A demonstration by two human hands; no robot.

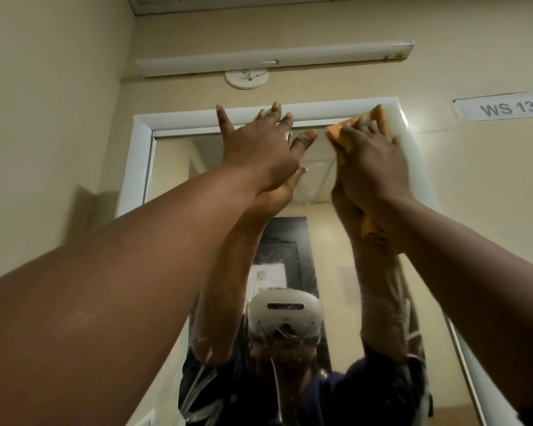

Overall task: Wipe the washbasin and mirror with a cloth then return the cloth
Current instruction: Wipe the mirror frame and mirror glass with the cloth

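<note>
Head cam, looking up: the right hand (373, 161) presses an orange cloth (346, 130) flat against the top right corner of the mirror (173, 167), fingers spread over it rather than curled round it. The left hand (260, 152) is open, fingers splayed, resting at the mirror's white top frame (320, 110) just beside the other.

The mirror's long axis runs up and down. The cloth is bunched, stretching diagonally from its lower left up toward the frame corner.

What could go wrong, I reckon: the cloth is only pinned by palm pressure, so easing off at full reach could let it slide out and drop. The bare left palm might also smudge the glass. The washbasin isn't in view.
</note>
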